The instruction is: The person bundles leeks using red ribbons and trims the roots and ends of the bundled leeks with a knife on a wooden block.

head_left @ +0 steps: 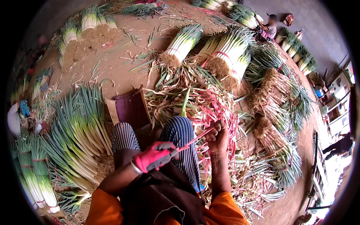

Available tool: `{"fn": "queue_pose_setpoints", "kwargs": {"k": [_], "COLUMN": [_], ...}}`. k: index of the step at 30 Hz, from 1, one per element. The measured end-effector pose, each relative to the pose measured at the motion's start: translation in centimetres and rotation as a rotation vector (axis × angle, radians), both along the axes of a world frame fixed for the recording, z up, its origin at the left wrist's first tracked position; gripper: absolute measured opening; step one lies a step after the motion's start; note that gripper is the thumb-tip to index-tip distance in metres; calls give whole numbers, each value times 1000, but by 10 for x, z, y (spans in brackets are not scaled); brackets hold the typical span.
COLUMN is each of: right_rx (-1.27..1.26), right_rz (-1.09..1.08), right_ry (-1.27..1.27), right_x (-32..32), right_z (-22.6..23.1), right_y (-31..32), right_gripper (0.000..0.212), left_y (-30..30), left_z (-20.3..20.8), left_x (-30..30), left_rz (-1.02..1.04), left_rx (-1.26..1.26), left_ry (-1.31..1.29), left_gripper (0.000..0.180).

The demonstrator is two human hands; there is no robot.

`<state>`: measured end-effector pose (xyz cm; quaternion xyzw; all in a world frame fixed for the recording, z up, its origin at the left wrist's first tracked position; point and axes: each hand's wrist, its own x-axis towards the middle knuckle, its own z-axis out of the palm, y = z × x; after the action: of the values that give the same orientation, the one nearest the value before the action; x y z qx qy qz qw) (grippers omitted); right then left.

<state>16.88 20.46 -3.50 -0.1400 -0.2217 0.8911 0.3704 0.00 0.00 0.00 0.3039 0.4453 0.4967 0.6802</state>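
Observation:
Between my two hands a thin pink plastic strip (195, 139) is pulled taut above my striped knee. My left hand (155, 155), in a pink and grey glove, is closed on one end. The other end is in the curled fingers of my bare right hand (216, 135), held higher and farther right. Beneath and beyond the right hand lies a tangle of pink strips (227, 122) on dry leaf scraps. To my left, a loose heap of long leeks (80, 123) has green tops pointing away and roots near my left leg.
An open box with dark purple lining (129, 107) stands before my knees. Tied leek bundles (180, 45) stand ahead, with more rooty bundles (272, 93) on the right and upright ones (35, 168) at left. Another person (268, 30) sits at the far right.

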Motion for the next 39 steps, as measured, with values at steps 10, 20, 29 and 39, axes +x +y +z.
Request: {"fn": "queue_pose_setpoints", "kwargs": {"k": [10, 20, 29, 39], "right_rx": [-181, -121, -234, 1597], "right_rz": [-190, -512, -715, -310], "right_ry": [-20, 16, -394, -1258], "right_x": [-13, 83, -75, -255], "right_z": [-25, -49, -52, -134], "right_y": [54, 262, 253, 223], "right_gripper": [29, 30, 26, 15], "left_y": [-24, -150, -191, -172], "left_z": [-30, 72, 14, -130], "left_x": [-60, -205, -241, -309], "left_rz": [165, 731, 766, 439], "left_rx": [485, 139, -106, -627], "left_ry": [661, 1682, 797, 1647], "left_gripper": [27, 20, 17, 15]}}
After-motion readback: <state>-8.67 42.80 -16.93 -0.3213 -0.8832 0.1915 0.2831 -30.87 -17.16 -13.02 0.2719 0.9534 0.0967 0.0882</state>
